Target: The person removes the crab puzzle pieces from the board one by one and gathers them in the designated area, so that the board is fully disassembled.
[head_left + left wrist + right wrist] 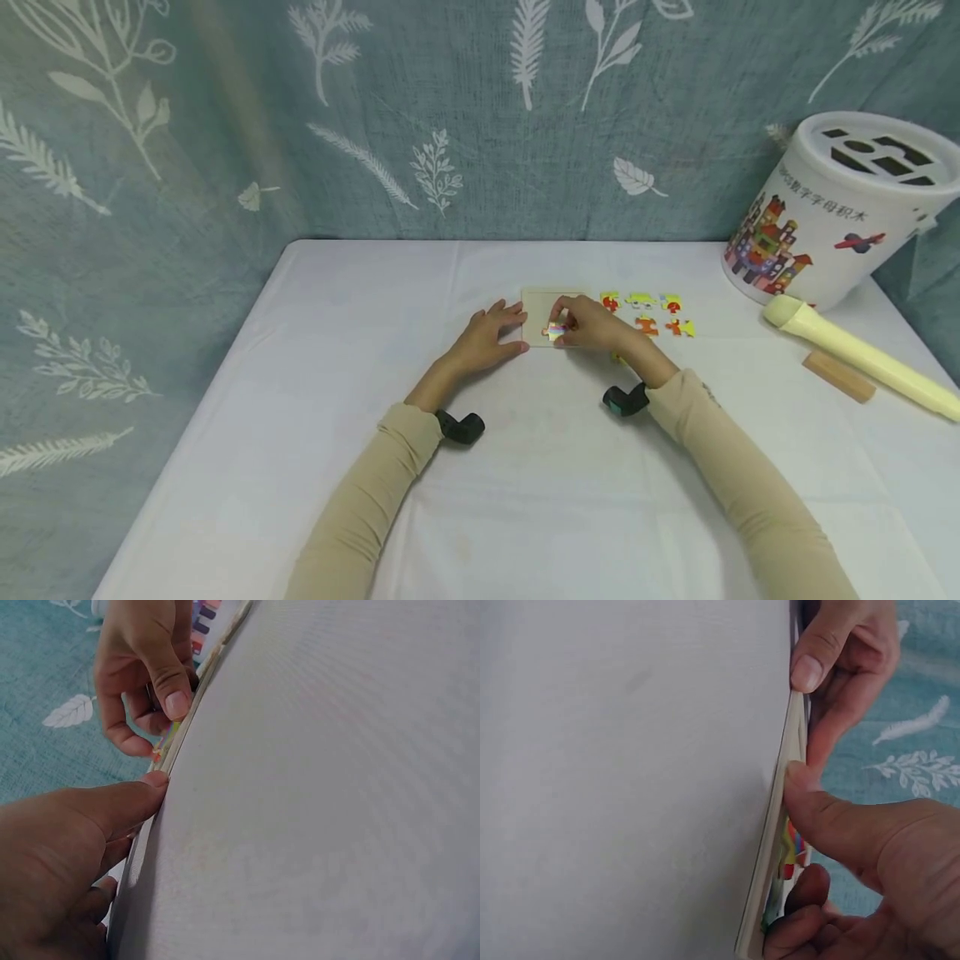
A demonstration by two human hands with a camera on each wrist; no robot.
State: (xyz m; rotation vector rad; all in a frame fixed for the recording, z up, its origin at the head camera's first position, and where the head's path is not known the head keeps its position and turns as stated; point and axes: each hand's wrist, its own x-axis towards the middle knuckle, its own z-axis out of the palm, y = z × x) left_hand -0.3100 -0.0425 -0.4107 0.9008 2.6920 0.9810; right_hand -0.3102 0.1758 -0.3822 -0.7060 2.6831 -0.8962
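Observation:
A thin wooden puzzle board (536, 302) lies flat on the white tabletop. My left hand (489, 337) holds it at the left side, thumb at the near corner and fingers spread along the edge. Over the board, my right hand (588, 325) pinches a multicoloured jigsaw piece (556, 332) between thumb and fingers. Coloured printing (793, 844) shows beside the right thumb in the right wrist view. The right hand covers much of the board's right half. In the left wrist view the left thumb (142, 796) presses at the board's near edge.
Several loose yellow and orange jigsaw pieces (647, 326) lie right of the board; another piece (618, 358) is partly under the right wrist. Farther right are a wooden block (838, 377), a pale yellow stick (862, 354) and a white printed bucket (832, 217). A patterned cloth (450, 125) hangs behind.

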